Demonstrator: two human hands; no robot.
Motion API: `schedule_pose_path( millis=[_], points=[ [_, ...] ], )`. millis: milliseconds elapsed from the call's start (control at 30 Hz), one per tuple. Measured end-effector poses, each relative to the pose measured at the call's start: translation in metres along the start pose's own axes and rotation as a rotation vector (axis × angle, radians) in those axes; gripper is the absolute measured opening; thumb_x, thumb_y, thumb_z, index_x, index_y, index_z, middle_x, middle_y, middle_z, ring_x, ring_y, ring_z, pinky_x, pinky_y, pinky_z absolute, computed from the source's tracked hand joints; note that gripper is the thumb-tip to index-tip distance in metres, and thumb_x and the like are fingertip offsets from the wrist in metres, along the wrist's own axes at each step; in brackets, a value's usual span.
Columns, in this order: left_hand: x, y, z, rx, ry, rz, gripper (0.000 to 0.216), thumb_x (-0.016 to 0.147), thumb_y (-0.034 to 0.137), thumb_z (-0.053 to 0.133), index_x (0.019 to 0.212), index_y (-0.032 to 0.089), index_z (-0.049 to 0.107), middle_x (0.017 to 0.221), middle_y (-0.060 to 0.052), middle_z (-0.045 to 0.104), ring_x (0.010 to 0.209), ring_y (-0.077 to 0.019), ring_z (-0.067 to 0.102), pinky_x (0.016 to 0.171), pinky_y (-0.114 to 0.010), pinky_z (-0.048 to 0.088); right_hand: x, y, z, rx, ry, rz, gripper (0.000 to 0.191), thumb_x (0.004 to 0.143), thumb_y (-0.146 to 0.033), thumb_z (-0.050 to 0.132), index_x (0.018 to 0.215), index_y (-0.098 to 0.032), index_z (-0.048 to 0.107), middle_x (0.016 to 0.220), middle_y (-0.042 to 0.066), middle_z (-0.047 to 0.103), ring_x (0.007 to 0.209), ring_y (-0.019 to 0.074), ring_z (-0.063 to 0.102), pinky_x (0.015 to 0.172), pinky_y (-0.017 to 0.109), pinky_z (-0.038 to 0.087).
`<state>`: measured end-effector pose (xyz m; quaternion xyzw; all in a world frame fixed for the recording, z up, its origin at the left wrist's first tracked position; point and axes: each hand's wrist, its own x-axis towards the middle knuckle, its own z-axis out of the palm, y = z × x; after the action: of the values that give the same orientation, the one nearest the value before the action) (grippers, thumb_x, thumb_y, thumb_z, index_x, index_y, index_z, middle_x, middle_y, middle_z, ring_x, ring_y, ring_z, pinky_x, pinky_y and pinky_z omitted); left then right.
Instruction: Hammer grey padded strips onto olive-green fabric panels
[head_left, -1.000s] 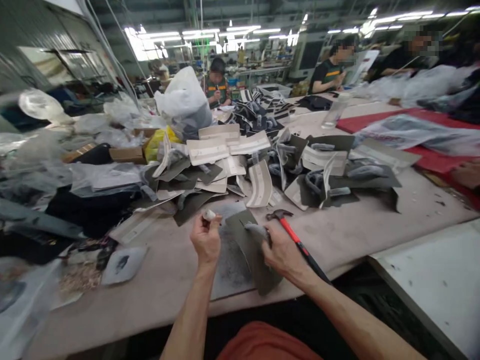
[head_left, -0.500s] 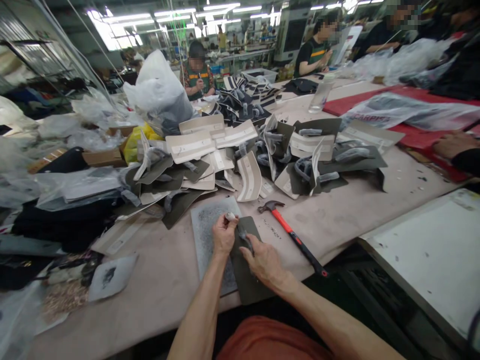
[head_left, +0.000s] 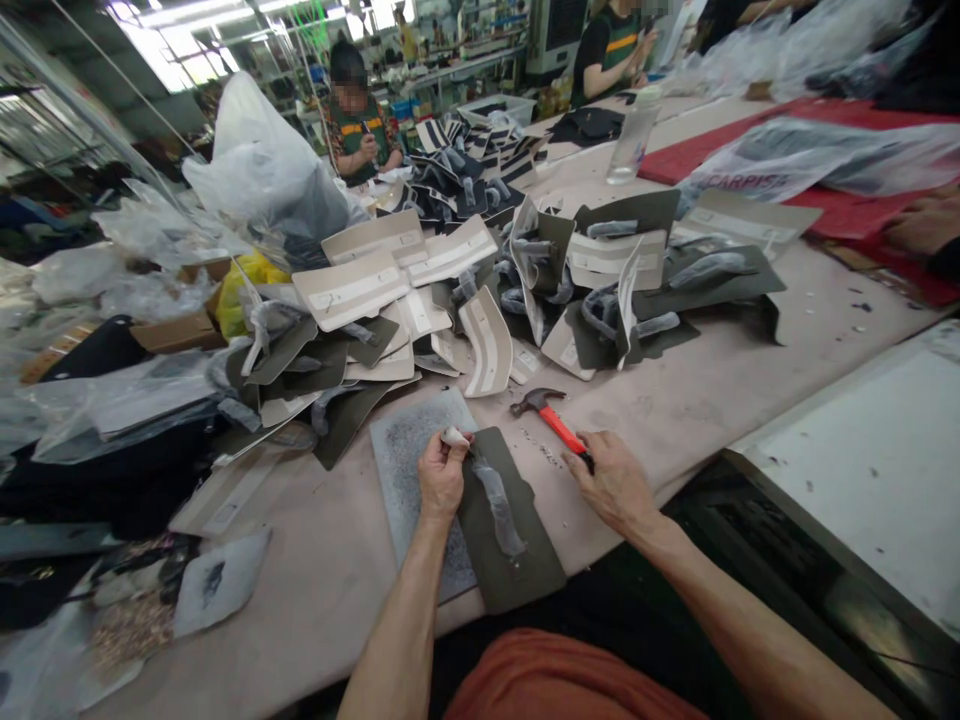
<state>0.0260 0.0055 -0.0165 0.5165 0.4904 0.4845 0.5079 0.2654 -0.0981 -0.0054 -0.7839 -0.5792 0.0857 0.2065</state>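
My left hand (head_left: 441, 478) is closed in a pinch on a small whitish piece (head_left: 454, 437), whose kind I cannot make out, at the top left corner of a dark grey-green panel (head_left: 534, 548). A strap-like handle wrapped in clear plastic (head_left: 501, 508) runs along the panel's face. The panel lies partly over a speckled grey board (head_left: 405, 450) at the table's front edge. To the right, my right hand (head_left: 616, 485) is closed around the handle of a claw hammer (head_left: 559, 427) with a red and black grip. The hammer's head rests on the table, pointing left.
A heap of similar panels (head_left: 442, 300) spreads behind the board. Small metal bits (head_left: 541, 447) lie by the hammer. A plastic bottle (head_left: 634, 140) stands farther back. A tray of small copper-coloured parts (head_left: 135, 625) is at left. Co-workers (head_left: 360, 130) sit across the table.
My right hand has left the panel's handle and moved right onto the hammer's grip. My left hand keeps its pinch at the panel's corner. The view has shifted somewhat.
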Motion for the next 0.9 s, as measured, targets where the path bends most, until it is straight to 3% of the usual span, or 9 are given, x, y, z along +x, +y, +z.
schedule_pose_path(
  millis=[167, 367, 433, 567, 667, 767, 833, 900],
  points=[
    [0.0, 0.002, 0.001, 0.027, 0.002, -0.011, 0.028, 0.082, 0.041, 0.07, 0.098, 0.017, 0.066, 0.095, -0.007, 0.077, 0.09, -0.0213, 0.073, 0.087, -0.034, 0.055, 0.004, 0.026, 0.001, -0.112, -0.246, 0.063, 0.032, 0.095, -0.04, 0.051, 0.115, -0.016, 0.061, 0.105, 0.011, 0.059, 0.091, 0.0233, 0.059, 0.076, 0.032, 0.042],
    [0.0, 0.002, 0.004, 0.078, 0.01, -0.006, 0.025, 0.082, 0.037, 0.069, 0.097, 0.017, 0.066, 0.094, -0.007, 0.077, 0.089, -0.0208, 0.072, 0.086, -0.033, 0.055, 0.011, 0.015, -0.006, -0.072, -0.31, 0.093, 0.02, 0.092, -0.028, 0.052, 0.106, -0.016, 0.058, 0.1, 0.01, 0.059, 0.088, 0.0222, 0.058, 0.073, 0.031, 0.037],
    [0.0, 0.002, 0.004, 0.116, 0.0, 0.01, 0.022, 0.081, 0.034, 0.069, 0.095, 0.018, 0.066, 0.093, -0.006, 0.077, 0.088, -0.0204, 0.072, 0.085, -0.032, 0.055, 0.017, 0.012, -0.009, 0.137, -0.354, 0.187, 0.012, 0.085, -0.023, 0.057, 0.096, -0.018, 0.056, 0.088, 0.006, 0.058, 0.08, 0.0194, 0.056, 0.069, 0.029, 0.036],
    [-0.001, 0.003, 0.005, 0.221, -0.03, 0.067, 0.016, 0.082, 0.031, 0.066, 0.093, 0.019, 0.067, 0.09, -0.005, 0.076, 0.085, -0.0197, 0.071, 0.082, -0.03, 0.054, 0.025, -0.001, -0.012, 0.808, -0.599, 0.545, 0.012, 0.078, -0.016, 0.057, 0.083, -0.02, 0.047, 0.066, -0.003, 0.05, 0.058, 0.0123, 0.048, 0.055, 0.024, 0.036],
    [-0.003, 0.006, 0.004, 0.306, -0.048, 0.121, 0.013, 0.083, 0.029, 0.064, 0.093, 0.02, 0.068, 0.088, -0.004, 0.076, 0.083, -0.0194, 0.07, 0.079, -0.029, 0.053, 0.028, -0.021, -0.018, 0.957, -0.685, 0.598, 0.007, 0.087, -0.024, 0.046, 0.081, -0.021, 0.044, 0.061, -0.005, 0.044, 0.044, 0.0089, 0.037, 0.044, 0.023, 0.033],
    [-0.007, 0.009, 0.005, 0.358, -0.068, 0.188, 0.012, 0.083, 0.025, 0.064, 0.092, 0.021, 0.07, 0.089, -0.003, 0.076, 0.081, -0.0195, 0.07, 0.078, -0.029, 0.052, 0.027, -0.043, -0.035, 1.013, -0.628, 0.561, 0.021, 0.095, -0.037, 0.037, 0.082, -0.022, 0.042, 0.059, -0.008, 0.036, 0.04, 0.0073, 0.027, 0.039, 0.022, 0.025],
    [-0.01, 0.009, 0.006, 0.369, -0.077, 0.228, 0.014, 0.082, 0.023, 0.064, 0.095, 0.022, 0.071, 0.09, -0.003, 0.077, 0.083, -0.0203, 0.07, 0.079, -0.03, 0.052, 0.026, -0.055, -0.051, 0.941, -0.463, 0.353, 0.031, 0.097, -0.048, 0.037, 0.081, -0.023, 0.043, 0.059, -0.007, 0.039, 0.042, 0.0081, 0.031, 0.042, 0.022, 0.026],
    [-0.011, 0.007, 0.006, 0.385, -0.084, 0.252, 0.017, 0.082, 0.023, 0.064, 0.098, 0.023, 0.071, 0.092, -0.004, 0.077, 0.085, -0.0211, 0.07, 0.081, -0.031, 0.052, 0.023, -0.061, -0.064, 0.726, -0.231, 0.055, 0.036, 0.097, -0.052, 0.037, 0.079, -0.022, 0.045, 0.059, -0.005, 0.044, 0.048, 0.01, 0.038, 0.048, 0.024, 0.028]
  ],
)
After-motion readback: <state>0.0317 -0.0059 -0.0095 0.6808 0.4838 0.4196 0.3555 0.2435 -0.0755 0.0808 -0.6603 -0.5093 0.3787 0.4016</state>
